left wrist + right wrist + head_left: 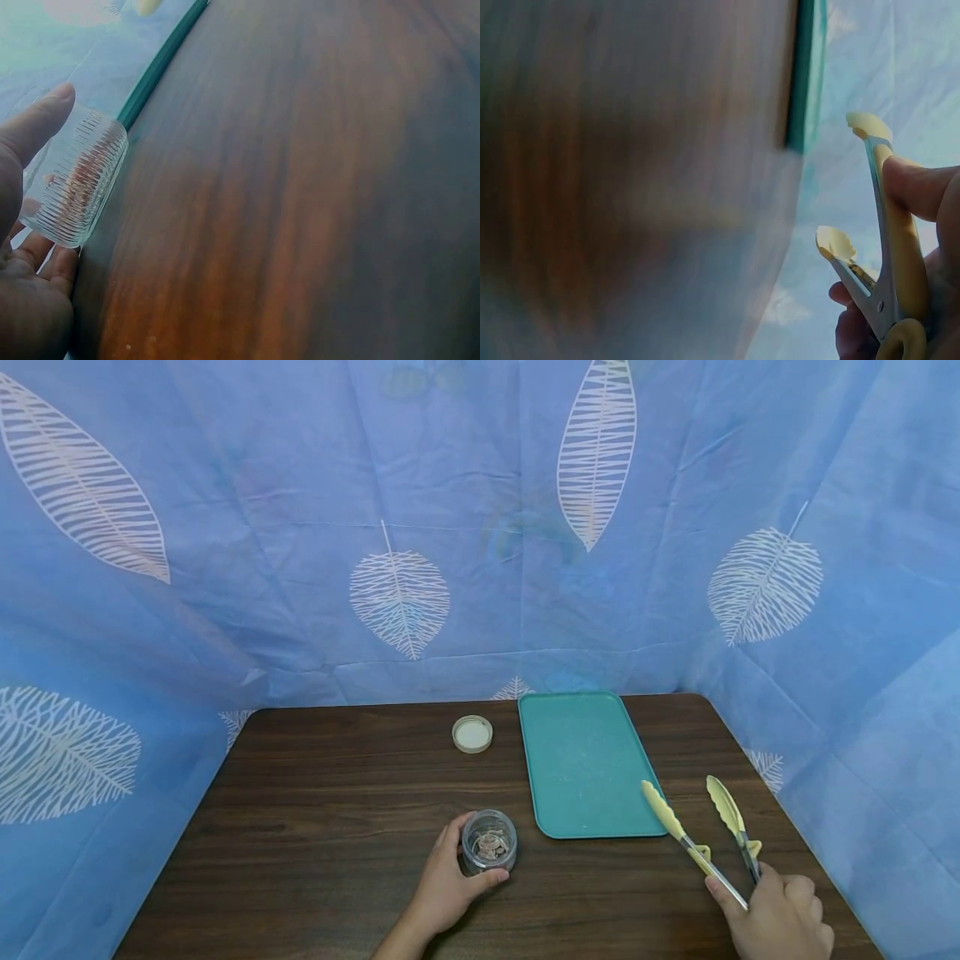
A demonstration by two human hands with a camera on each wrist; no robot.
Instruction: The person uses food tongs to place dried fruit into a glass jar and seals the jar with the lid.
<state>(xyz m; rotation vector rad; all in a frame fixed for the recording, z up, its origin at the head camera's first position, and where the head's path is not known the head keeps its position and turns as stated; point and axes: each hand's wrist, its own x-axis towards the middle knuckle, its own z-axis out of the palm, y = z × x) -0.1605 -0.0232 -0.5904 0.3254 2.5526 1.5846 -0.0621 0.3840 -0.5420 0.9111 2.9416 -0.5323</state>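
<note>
My left hand (447, 887) grips a small clear glass jar (489, 852), thumb on the near side and fingers round the far side. Brownish dried pieces (492, 844) lie at the bottom of the jar, which is lidless. In the left wrist view the ribbed jar wall (82, 180) shows between thumb and fingers. My right hand (783, 917) holds a pair of tongs (718, 875) with pale yellow tips and metal arms. The tongs' arms stand spread, with nothing between the tips; the left tip overlaps the tray's near right corner in the head view.
A teal tray (585, 760) lies at the back right of the dark wooden table (337, 810). A round jar lid (472, 734) rests left of the tray, behind the jar. A blue leaf-patterned cloth (480, 610) hangs around the table's back and sides.
</note>
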